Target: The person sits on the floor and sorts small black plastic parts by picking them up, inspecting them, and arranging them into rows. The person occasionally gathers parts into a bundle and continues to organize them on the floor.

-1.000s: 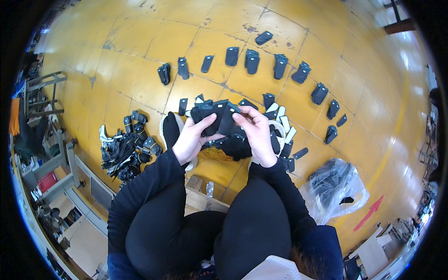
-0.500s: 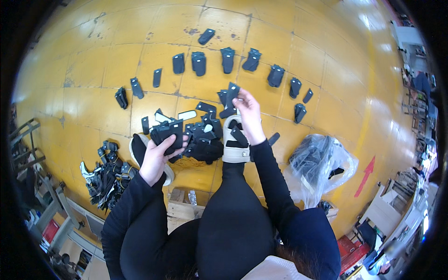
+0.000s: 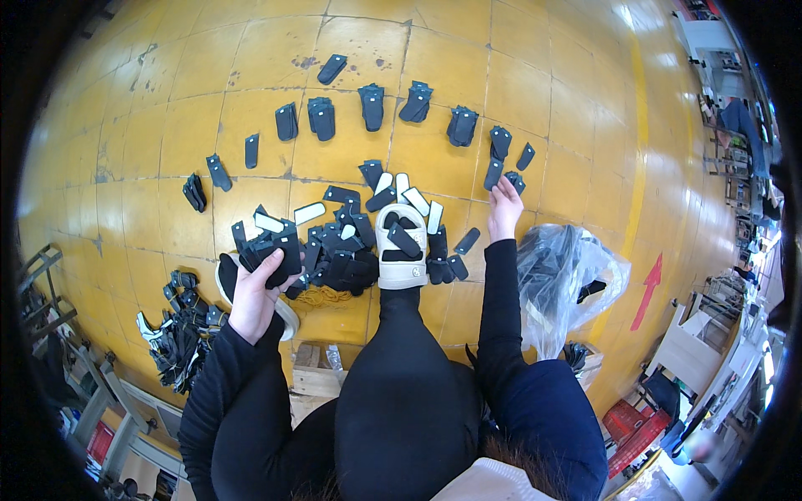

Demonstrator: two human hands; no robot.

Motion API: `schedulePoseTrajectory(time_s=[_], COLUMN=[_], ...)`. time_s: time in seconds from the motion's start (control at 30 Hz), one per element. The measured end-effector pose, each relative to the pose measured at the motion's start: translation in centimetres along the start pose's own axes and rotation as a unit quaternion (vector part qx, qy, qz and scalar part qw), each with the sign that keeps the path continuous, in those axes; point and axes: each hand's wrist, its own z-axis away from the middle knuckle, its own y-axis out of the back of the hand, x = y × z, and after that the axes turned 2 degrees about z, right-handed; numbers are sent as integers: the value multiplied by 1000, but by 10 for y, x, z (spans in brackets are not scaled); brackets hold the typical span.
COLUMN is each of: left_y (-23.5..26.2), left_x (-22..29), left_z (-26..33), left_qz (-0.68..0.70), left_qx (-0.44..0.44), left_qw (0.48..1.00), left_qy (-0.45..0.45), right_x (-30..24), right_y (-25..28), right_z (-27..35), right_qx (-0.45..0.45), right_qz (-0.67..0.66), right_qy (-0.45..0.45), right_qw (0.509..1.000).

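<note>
Left hand (image 3: 257, 294) clasps stack of black pieces (image 3: 286, 250); right hand (image 3: 505, 209) pinches single black piece (image 3: 494, 174) beside small pile (image 3: 517, 179): best kept light, lowered flat, edges squared

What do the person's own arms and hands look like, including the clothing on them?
The left hand and right hand wear no gloves. Long, close-fitting black fabric sleeves reach the wrists; dark navy-blue fabric shows higher up on the right arm.

1 flat black piece (image 3: 493, 174), pale-labelled, tilts in the right hand (image 3: 505, 210); an uneven black stack (image 3: 285, 244) sits in the left hand (image 3: 253, 294).
</note>
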Motion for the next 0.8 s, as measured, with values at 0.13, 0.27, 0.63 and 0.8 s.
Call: schedulePoseTrajectory(time_s=[0.13,0.27,0.63,0.8], left_y=[-4,-3,-4,-1], left_x=[-1,0,2,-2], left_z=[1,1,2,-1], left_qz=[11,4,-10,-26], left_qx=[21,12,18,9], left_qw=[1000,1000,1000,999], left_qy=[-15,-5,-9,-19], right_x=[2,3,8,8], right_y=[24,35,29,40], right_z=[15,18,19,18], right_qx=[21,24,15,58], right_qz=[-11,-14,-12,-26], right_qy=[-20,-25,-18,-30], right_qw=[1000,999,1000,998])
